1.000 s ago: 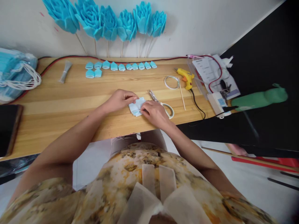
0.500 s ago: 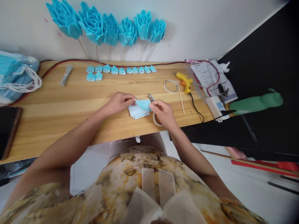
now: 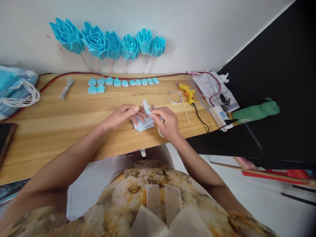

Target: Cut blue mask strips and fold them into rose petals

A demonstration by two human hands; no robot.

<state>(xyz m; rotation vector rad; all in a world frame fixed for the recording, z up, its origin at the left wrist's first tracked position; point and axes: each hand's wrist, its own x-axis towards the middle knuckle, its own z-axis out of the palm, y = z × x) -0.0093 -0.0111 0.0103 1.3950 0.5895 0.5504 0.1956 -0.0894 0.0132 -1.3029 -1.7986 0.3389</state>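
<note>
A small light-blue fabric piece [image 3: 146, 107] stands lifted between both hands above a stack of similar blue pieces [image 3: 143, 124] on the wooden table [image 3: 61, 115]. My right hand [image 3: 164, 121] pinches its right edge with thumb and forefinger. My left hand [image 3: 124, 114] has its fingers curled against the piece's left side, just over the stack. Scissors [image 3: 155, 108] lie partly hidden behind my right hand.
A row of folded blue petals [image 3: 120, 82] lies at the back, with blue fabric flowers [image 3: 108, 41] on sticks against the wall. A yellow glue gun [image 3: 186, 90], white elastic loop [image 3: 174, 96], wooden stick [image 3: 185, 108], power strip [image 3: 219, 115] and papers sit right. Bagged masks [image 3: 14, 90] lie far left.
My right hand lifted one blue piece off the stack and turned it upright. My left hand came up from the stack to meet it. The view shifted slightly.
</note>
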